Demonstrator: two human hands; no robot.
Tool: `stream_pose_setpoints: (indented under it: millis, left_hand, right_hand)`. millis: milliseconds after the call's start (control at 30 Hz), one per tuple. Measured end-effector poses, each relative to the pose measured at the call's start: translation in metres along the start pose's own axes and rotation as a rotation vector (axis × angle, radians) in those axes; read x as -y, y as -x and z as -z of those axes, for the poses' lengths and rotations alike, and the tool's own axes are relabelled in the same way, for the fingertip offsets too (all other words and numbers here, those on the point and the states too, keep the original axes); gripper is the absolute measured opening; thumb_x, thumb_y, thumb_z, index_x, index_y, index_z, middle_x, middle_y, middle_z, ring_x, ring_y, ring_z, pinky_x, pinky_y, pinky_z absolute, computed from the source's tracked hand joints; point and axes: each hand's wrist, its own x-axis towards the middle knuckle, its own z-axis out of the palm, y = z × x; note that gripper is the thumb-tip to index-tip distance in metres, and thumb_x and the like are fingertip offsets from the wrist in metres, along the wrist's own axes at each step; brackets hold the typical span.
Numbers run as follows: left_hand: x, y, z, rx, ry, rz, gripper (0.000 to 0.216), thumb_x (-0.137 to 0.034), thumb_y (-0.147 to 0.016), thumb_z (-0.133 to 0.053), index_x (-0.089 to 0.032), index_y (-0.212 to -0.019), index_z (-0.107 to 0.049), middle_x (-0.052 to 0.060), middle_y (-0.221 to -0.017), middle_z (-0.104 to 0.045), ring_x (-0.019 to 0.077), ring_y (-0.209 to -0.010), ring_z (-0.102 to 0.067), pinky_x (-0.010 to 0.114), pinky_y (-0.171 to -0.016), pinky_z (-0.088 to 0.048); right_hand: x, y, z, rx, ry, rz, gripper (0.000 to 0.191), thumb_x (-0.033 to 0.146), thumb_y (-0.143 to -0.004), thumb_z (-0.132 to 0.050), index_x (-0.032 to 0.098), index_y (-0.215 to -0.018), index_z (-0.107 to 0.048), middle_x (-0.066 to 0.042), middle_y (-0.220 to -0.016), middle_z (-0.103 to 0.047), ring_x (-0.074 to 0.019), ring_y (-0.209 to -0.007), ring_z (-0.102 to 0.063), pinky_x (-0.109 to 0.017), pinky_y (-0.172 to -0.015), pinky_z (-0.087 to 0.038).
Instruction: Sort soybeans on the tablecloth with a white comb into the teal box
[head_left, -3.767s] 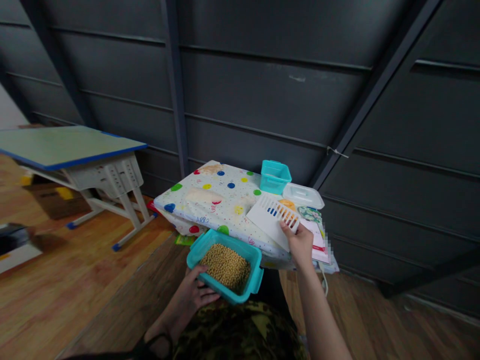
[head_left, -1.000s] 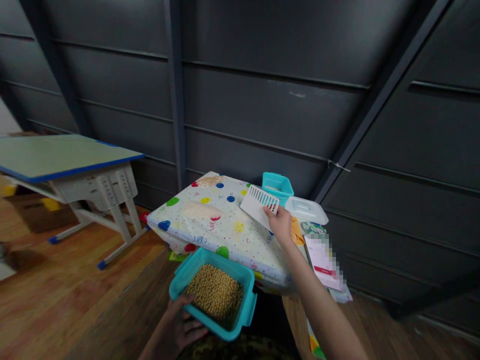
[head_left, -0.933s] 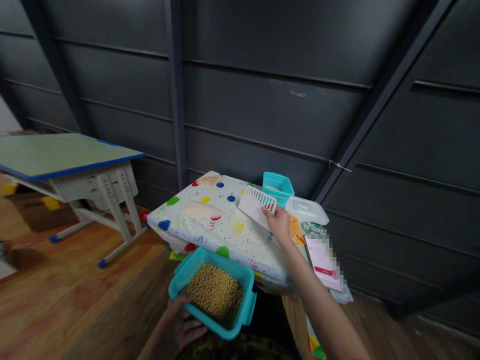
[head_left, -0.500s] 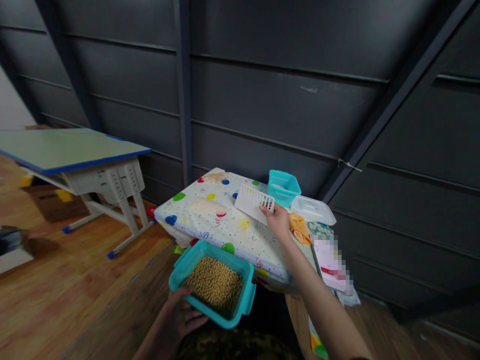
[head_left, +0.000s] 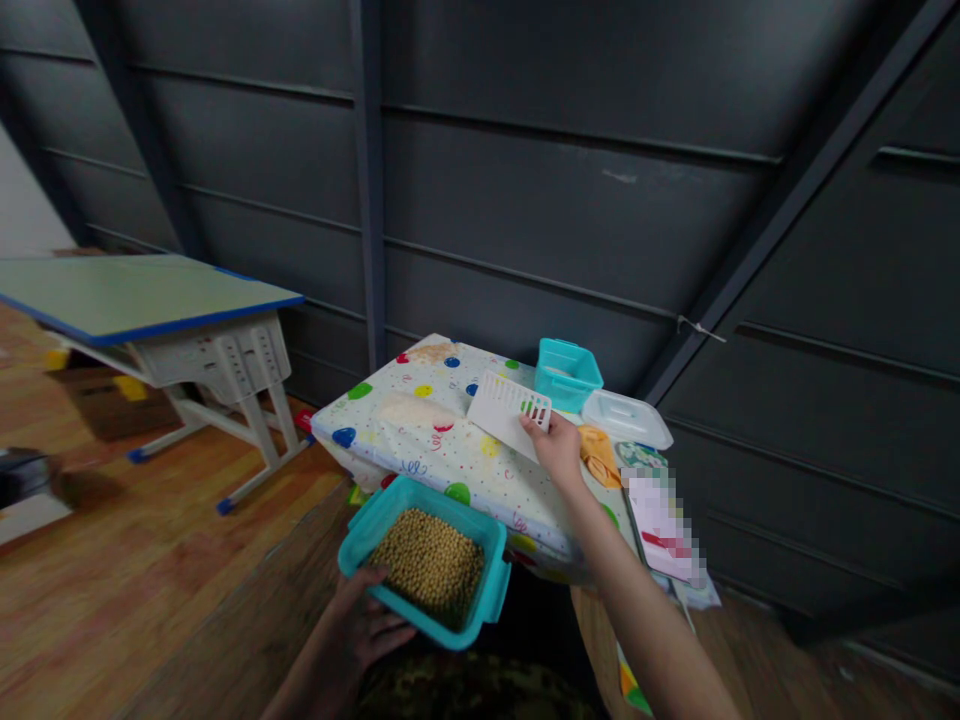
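My left hand [head_left: 360, 630] grips the near edge of a teal box full of soybeans [head_left: 429, 560], held in the air in front of a small table [head_left: 420, 440] with a spotted cloth. My right hand [head_left: 556, 448] pinches a white slotted plastic sheet [head_left: 504, 410] at its right corner and holds it just above the cloth. A little behind that sheet stands a smaller empty teal box [head_left: 568, 372], with a white lid [head_left: 627, 417] lying to its right.
Papers and a pink card [head_left: 660, 525] lie on the table's right end. A green-topped desk with a blue edge [head_left: 142, 300] stands to the left on the wooden floor. A dark panelled wall rises right behind the table.
My right hand lifted the white slotted sheet off the table's right side and carried it left and back over the cloth. The box of soybeans shifted slightly left in my left hand.
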Motion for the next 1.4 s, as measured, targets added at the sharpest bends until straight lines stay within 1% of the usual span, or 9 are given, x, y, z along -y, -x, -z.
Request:
stream_pose_setpoints:
  millis: [200, 400, 567, 733, 833, 967, 1033, 1167, 1400]
  left_hand:
    - [0.0, -0.001, -0.001, -0.008, -0.03, 0.013, 0.042, -0.033, -0.086, -0.073, -0.027, -0.12, -0.049, 0.006, -0.081, -0.075, 0.0339, -0.078, -0.08, 0.049, -0.081, -0.067]
    - [-0.003, 0.007, -0.007, -0.018, -0.04, -0.008, 0.048, -0.034, -0.084, -0.075, -0.029, -0.124, -0.049, 0.005, -0.082, -0.076, 0.0339, -0.079, -0.081, 0.049, -0.082, -0.067]
    - [-0.004, 0.004, -0.004, -0.034, -0.033, 0.007, 0.053, -0.033, -0.085, -0.075, -0.027, -0.13, -0.048, 0.007, -0.084, -0.077, 0.0356, -0.081, -0.082, 0.05, -0.084, -0.066]
    - [-0.002, 0.0, 0.001, -0.012, -0.022, 0.011, 0.044, -0.032, -0.085, -0.075, -0.028, -0.121, -0.05, 0.005, -0.081, -0.077, 0.0349, -0.078, -0.081, 0.051, -0.083, -0.066]
    - [-0.003, 0.0, 0.0, 0.004, -0.021, 0.014, 0.046, -0.035, -0.085, -0.076, -0.027, -0.12, -0.048, 0.006, -0.081, -0.078, 0.0355, -0.079, -0.081, 0.05, -0.082, -0.067]
    - [-0.002, 0.0, 0.0, -0.028, -0.016, 0.008, 0.049, -0.034, -0.082, -0.079, -0.028, -0.121, -0.049, 0.004, -0.076, -0.074, 0.0348, -0.076, -0.08, 0.05, -0.079, -0.067]
    - [-0.001, -0.002, 0.0, -0.037, 0.003, -0.003, 0.052, -0.034, -0.08, -0.08, -0.028, -0.122, -0.049, 0.005, -0.076, -0.074, 0.0355, -0.074, -0.079, 0.052, -0.079, -0.067]
    - [0.001, -0.006, 0.003, -0.026, 0.032, 0.009, 0.053, -0.033, -0.078, -0.079, -0.029, -0.122, -0.05, 0.008, -0.083, -0.077, 0.038, -0.079, -0.08, 0.053, -0.083, -0.066]
    - [0.001, -0.007, 0.003, -0.011, 0.03, 0.027, 0.046, -0.032, -0.08, -0.076, -0.029, -0.119, -0.053, 0.005, -0.076, -0.076, 0.037, -0.077, -0.08, 0.053, -0.082, -0.066]
  right_hand:
    - [0.003, 0.009, 0.004, -0.034, -0.054, -0.022, 0.035, 0.053, -0.078, -0.069, 0.019, -0.08, -0.077, -0.014, -0.087, -0.084, -0.0341, -0.08, -0.074, -0.04, -0.072, -0.053]
    - [0.009, 0.031, 0.011, -0.014, -0.087, -0.016, 0.041, 0.06, -0.079, -0.07, 0.02, -0.081, -0.078, -0.012, -0.083, -0.083, -0.0321, -0.076, -0.072, -0.037, -0.066, -0.051]
    - [0.014, 0.04, 0.015, -0.037, -0.099, -0.004, 0.041, 0.06, -0.081, -0.07, 0.02, -0.081, -0.077, -0.011, -0.08, -0.081, -0.0299, -0.073, -0.07, -0.036, -0.064, -0.051]
    - [0.01, 0.027, 0.011, -0.081, -0.036, 0.035, 0.043, 0.062, -0.084, -0.064, 0.021, -0.079, -0.074, -0.011, -0.078, -0.079, -0.029, -0.072, -0.068, -0.035, -0.066, -0.049]
    - [0.008, 0.012, 0.005, -0.052, 0.004, 0.069, 0.042, 0.062, -0.085, -0.061, 0.021, -0.078, -0.071, -0.01, -0.077, -0.078, -0.0276, -0.07, -0.066, -0.035, -0.067, -0.047]
    - [0.008, -0.003, 0.0, 0.01, 0.12, 0.12, 0.037, 0.057, -0.087, -0.062, 0.024, -0.069, -0.064, -0.006, -0.068, -0.072, -0.0243, -0.065, -0.062, -0.033, -0.065, -0.043]
    - [0.009, -0.005, 0.0, 0.046, 0.148, 0.137, 0.035, 0.053, -0.087, -0.063, 0.025, -0.067, -0.061, -0.005, -0.066, -0.07, -0.0237, -0.064, -0.061, -0.032, -0.064, -0.041]
    - [0.008, 0.0, 0.005, 0.072, 0.125, 0.144, 0.031, 0.051, -0.085, -0.064, 0.024, -0.07, -0.065, -0.006, -0.07, -0.073, -0.0245, -0.067, -0.063, -0.032, -0.065, -0.041]
    - [0.005, 0.001, 0.007, -0.017, 0.077, 0.141, 0.038, 0.058, -0.088, -0.061, 0.024, -0.07, -0.064, -0.006, -0.069, -0.071, -0.0244, -0.066, -0.061, -0.033, -0.066, -0.042]
